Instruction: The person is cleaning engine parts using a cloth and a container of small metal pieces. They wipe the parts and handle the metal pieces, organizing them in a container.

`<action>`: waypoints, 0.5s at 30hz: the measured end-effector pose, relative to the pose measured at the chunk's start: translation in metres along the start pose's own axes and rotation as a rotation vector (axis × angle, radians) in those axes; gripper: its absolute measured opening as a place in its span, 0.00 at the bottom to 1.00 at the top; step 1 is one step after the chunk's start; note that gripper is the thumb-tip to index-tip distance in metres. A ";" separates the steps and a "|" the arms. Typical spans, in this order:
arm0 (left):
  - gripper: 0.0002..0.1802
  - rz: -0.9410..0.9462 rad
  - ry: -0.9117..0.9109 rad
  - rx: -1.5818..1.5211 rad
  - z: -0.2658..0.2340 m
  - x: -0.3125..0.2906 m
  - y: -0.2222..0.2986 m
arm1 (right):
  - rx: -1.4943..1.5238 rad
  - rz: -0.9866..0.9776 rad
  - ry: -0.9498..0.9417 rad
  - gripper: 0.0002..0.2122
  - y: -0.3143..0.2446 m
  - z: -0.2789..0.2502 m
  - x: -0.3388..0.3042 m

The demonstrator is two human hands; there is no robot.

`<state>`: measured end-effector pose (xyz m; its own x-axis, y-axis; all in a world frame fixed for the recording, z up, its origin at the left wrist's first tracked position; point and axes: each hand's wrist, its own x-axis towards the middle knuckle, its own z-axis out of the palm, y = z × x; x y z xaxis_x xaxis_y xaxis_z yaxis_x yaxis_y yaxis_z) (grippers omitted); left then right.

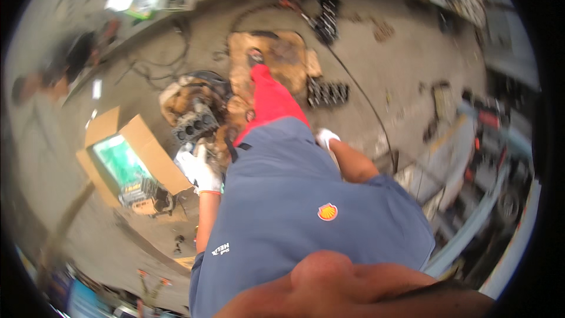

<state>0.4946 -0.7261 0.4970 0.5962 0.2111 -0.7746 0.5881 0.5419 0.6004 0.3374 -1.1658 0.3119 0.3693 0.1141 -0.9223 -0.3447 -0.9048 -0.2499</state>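
My left hand [203,172], in a white glove with an orange cuff, hangs beside my left thigh. Its thumb and fingers look apart, and I make out nothing held in it, though the picture is blurred. Just beyond it lies a grey metal engine block [196,125] with a row of round bores, close to a brown-stained heap. To the left of that hand stands an open cardboard box [159,152] with green wrapping and a dark printed carton inside. My right hand [325,137], also white-gloved, is at my right thigh, its fingers mostly hidden by my clothes.
Oily flattened cardboard [238,53] lies under my foot. Two dark ribbed metal engine parts [328,93] [328,17] rest on the concrete beyond it. A black cable [362,91] crosses the floor on the right, near metal frames [471,200]. A blurred person [65,62] is at far left.
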 end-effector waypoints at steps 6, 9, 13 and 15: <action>0.14 -0.087 -0.019 -0.151 0.062 0.056 0.020 | 0.734 0.230 0.036 0.15 -0.016 -0.101 0.056; 0.14 -0.043 -0.028 -0.157 0.101 0.065 0.042 | 0.723 0.095 -0.030 0.14 -0.010 -0.176 0.096; 0.15 -0.046 -0.036 -0.253 0.145 0.076 0.070 | -0.570 -0.203 0.041 0.15 0.092 -0.277 0.206; 0.15 0.000 0.087 -0.226 0.154 0.074 0.087 | 0.717 0.013 0.125 0.16 -0.010 -0.320 0.217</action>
<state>0.6739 -0.7887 0.5224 0.5411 0.2750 -0.7947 0.4450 0.7083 0.5480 0.6970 -1.2633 0.2084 0.4423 0.0188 -0.8967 -0.8146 -0.4099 -0.4104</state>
